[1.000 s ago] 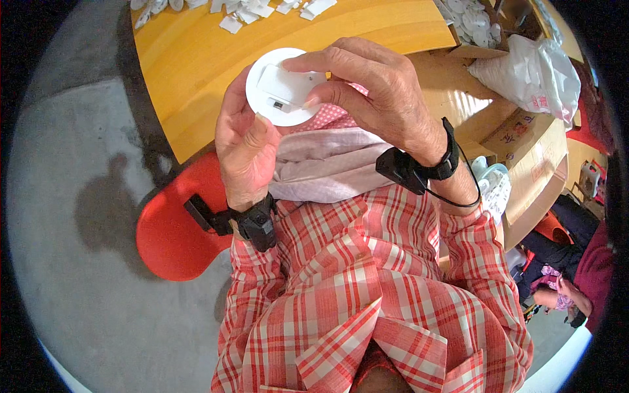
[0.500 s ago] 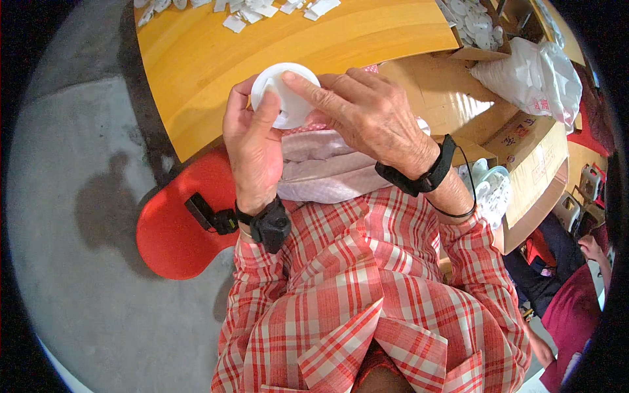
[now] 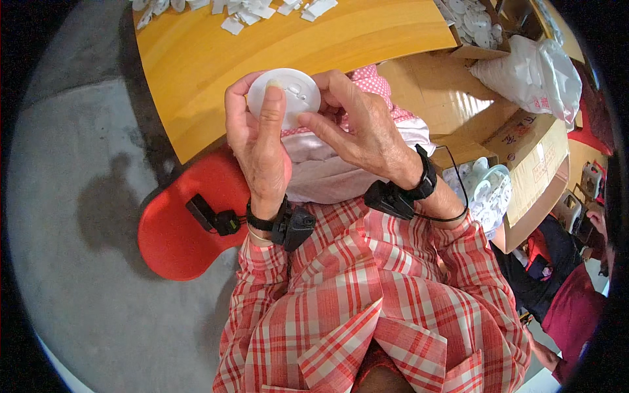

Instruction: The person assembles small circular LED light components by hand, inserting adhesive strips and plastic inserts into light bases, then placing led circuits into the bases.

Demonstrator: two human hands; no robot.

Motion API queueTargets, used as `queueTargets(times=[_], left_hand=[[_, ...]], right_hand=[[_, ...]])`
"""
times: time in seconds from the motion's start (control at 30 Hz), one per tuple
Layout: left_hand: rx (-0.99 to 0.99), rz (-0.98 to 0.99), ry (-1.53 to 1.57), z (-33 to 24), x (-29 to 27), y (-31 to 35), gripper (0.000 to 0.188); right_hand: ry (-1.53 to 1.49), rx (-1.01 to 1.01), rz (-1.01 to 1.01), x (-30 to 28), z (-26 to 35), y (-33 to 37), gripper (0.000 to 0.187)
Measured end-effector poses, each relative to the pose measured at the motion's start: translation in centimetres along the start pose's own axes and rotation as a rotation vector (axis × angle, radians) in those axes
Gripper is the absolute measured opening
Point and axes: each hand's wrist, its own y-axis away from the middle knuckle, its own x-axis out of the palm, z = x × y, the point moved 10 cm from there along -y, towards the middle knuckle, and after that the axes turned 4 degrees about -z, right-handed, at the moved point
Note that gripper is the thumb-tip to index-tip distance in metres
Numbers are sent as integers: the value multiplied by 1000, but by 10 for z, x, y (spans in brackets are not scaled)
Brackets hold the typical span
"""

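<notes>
A white round plastic disc (image 3: 302, 98), with a small raised or cut detail on its face, is held above my lap near the table's front edge. My left hand (image 3: 261, 154) grips it from the left, thumb laid across the face and fingers behind. On the right side, my right hand (image 3: 375, 131) pinches the rim, its thumb at the lower right edge and its curled fingers partly hidden behind the disc. Below the hands lies pale pink cloth (image 3: 321, 173) on my lap.
Small white pieces (image 3: 246, 13) lie along the far side of the yellow wooden table (image 3: 295, 42). To the right stand an open cardboard box (image 3: 534, 167), a clear bag of white parts (image 3: 490, 190), and a white plastic bag (image 3: 531, 75). A red stool (image 3: 173, 236) is at left; another person (image 3: 576, 314) sits at right.
My right index finger has left the disc's face, and that hand now holds the right rim. My left thumb has slid further over the face. The disc has tilted slightly.
</notes>
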Motion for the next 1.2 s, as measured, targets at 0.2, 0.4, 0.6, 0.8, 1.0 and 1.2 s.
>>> queueTargets(times=[0.2, 0.4, 0.6, 0.8, 1.0, 1.2], left_hand=[[75, 72, -142, -11, 12, -2, 37], [178, 125, -339, -21, 18, -2, 36], [158, 124, -284, -9, 19, 2, 33], [-32, 134, -197, 8, 14, -1, 33], [19, 155, -258, 7, 17, -3, 36], [12, 155, -258, 7, 19, -6, 35]], right_hand=[[0, -17, 5, -2, 4, -1, 29], [-7, -28, 12, -9, 12, -1, 24], [55, -168, -43, -16, 20, 2, 23], [-66, 6, 40, -10, -3, 0, 22], [-105, -21, 19, -13, -3, 1, 28], [-110, 111, 164, -6, -12, 3, 34]])
